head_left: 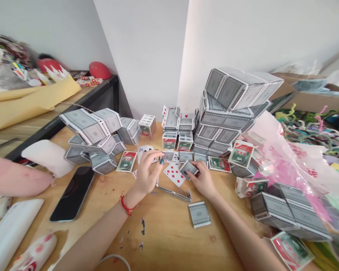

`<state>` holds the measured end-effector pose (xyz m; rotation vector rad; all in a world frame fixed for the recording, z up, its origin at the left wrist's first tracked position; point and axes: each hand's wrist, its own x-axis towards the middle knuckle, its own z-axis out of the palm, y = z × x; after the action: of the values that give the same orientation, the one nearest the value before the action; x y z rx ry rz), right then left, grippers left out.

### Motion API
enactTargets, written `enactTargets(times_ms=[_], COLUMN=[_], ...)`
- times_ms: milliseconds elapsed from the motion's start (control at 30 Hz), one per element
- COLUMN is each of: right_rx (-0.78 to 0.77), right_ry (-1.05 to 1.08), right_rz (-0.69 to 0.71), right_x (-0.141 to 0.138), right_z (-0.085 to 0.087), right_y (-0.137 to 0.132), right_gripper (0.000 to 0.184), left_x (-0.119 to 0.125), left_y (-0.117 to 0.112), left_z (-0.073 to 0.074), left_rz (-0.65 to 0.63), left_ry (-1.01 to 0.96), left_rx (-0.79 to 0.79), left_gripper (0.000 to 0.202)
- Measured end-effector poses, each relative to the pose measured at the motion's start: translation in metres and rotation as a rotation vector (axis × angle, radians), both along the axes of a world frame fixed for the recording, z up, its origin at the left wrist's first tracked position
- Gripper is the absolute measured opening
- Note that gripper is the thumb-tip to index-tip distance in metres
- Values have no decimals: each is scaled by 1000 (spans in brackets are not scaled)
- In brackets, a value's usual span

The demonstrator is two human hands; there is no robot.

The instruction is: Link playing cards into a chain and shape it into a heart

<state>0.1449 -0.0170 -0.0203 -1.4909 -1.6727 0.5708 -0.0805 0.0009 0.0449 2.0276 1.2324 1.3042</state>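
Observation:
My right hand [203, 180] grips a folded playing card [188, 168], grey patterned back upward, between thumb and fingers. My left hand [147, 172], with a red string bracelet, is raised beside it. Its thumb and index fingertips nearly meet, and anything between them is too small to tell. Beneath the held card lies a face-up diamonds card [173, 174]. A narrow frame of folded card [173, 193] lies on the wooden table between my hands. Nearer me is a square folded card [200, 215]. A row of folded cards [185, 156] lies just beyond my hands.
A tall stack of card-built blocks [222, 131] rises at the right back; a lower stack [90, 130] stands left. Card boxes [127, 162] lie around. A black phone [72, 194] rests at left. Pink plastic [271, 139] and more card blocks [289, 212] fill the right side.

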Motion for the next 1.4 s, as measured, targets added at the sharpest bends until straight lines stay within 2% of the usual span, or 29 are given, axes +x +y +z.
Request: enactTargets(times_ms=[100,167,267,400,567,667,800,1033,1167,1400], right_rx=[-53,-98,-160,-184,-262,-330,-335,-268,-319,-477], right_ry=[41,83,229,579,890,929,924,698,841,1042], right_rz=[-6,-15,-10,-11,93,139,120,23,119,242], right_x=[0,0,0,0,0,-3,-7,-4,-6,-15], right_z=[2,2,2,6,17,22,21,12,13,21], right_y=[0,0,-1,0,-2,-4,-6,-5,-6,-13], right_gripper=[19,19,18,27,52,45,37,24,26,37], left_x=[14,27,44,49,40,37,39,40,39,36], left_y=[-26,-45,-63,-62,-45,-43,-46,-51,-53,-52], left_z=[17,16,1,-19,-18,-17,-20,-24,-26,-27], left_rz=[-205,-277,-295,-275,-267,-279,-287,-210,-162,-164], left_ry=[222,365,535,662,628,614,603,509,440,409], left_rx=[14,38,118,257,298,318,337,303,296,296], left_gripper=[19,25,31,18,17,16,14,10,7,8])
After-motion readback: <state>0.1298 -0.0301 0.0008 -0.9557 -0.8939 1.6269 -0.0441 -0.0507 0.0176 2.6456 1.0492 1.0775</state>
